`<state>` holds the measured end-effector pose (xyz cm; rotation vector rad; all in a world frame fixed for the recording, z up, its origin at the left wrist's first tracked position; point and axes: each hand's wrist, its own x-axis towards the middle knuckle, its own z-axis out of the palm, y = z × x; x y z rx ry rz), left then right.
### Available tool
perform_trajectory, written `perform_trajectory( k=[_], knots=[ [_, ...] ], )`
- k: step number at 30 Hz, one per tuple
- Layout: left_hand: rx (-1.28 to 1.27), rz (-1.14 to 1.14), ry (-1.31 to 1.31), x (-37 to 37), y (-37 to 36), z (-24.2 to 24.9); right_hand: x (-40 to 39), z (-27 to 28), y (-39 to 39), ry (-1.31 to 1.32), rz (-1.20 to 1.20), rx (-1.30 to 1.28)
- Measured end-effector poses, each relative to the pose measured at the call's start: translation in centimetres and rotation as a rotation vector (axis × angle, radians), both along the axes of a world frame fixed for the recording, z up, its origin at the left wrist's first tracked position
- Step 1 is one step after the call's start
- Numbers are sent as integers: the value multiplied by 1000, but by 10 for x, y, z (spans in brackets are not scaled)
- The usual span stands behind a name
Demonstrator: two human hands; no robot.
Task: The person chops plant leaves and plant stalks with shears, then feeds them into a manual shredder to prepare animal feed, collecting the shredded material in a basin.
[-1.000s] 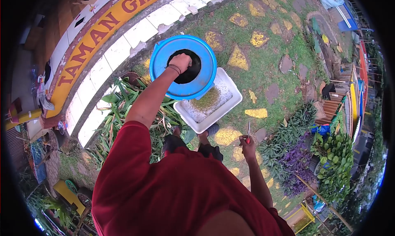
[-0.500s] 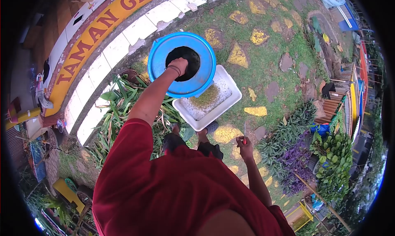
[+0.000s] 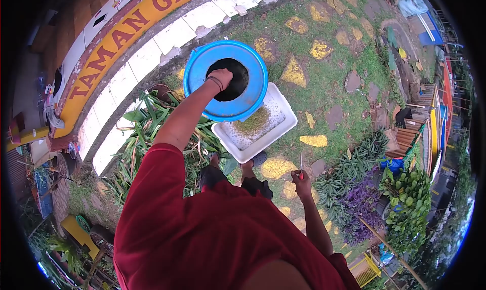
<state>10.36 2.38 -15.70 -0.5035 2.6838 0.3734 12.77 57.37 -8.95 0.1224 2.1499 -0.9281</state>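
My left hand (image 3: 221, 77) is closed at the dark round opening of a blue bin (image 3: 196, 70); whatever its fingers hold is hidden. Beneath the bin, a white tray (image 3: 283, 125) shows grainy greenish-brown material (image 3: 253, 122) and pale specks inside. My right hand (image 3: 301, 182) grips a small tool with a red handle (image 3: 301, 175) and a thin shaft pointing away from me. This hand is lower right of the tray, above the stone path.
A curved white-tiled ledge (image 3: 147, 59) with a yellow lettered border runs at upper left. Long-leaved plants (image 3: 152, 133) grow beside the bin. Yellow-painted stones (image 3: 293, 73) dot the grass. Purple and green shrubs (image 3: 362, 209) stand at right.
My left hand has shifted very slightly within the bin's opening. The view has moved a little; my right hand keeps its grip on the red-handled tool.
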Motion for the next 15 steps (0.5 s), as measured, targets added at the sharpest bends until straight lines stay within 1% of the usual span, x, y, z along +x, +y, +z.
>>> perform_trajectory(
  k=[1, 2, 4, 5, 7, 8, 10, 11, 13, 14, 15],
  knots=[
    [-152, -94, 27, -4, 1, -7, 0, 1, 1, -5, 9, 27],
    [-149, -95, 25, -8, 0, -3, 1, -6, 5, -7, 8, 29],
    [-319, -335, 16, -11, -2, 6, 5, -18, 13, 89, 67, -43],
    [-319, -335, 17, -15, -2, 11, 5, -17, 14, 89, 68, -43],
    [-365, -407, -53, -22, -2, 22, 5, -16, 12, 49, 37, -22],
    [-367, -406, -56, -21, -3, 18, 5, -17, 12, 47, 38, -25],
    [-325, -323, -71, -18, -5, 9, 5, -20, 11, 51, 50, -21],
    [-330, -320, -69, -18, -3, 11, 3, -21, 10, 54, 53, -26],
    [-180, -181, -452, -14, 6, 12, 4, -22, 10, 44, 23, -29],
    [-88, -266, -647, -20, 6, 9, 4, -20, 12, 45, 26, -28],
    [-89, -258, -645, -21, 4, 5, 3, -19, 12, 27, 14, -23]
  ],
)
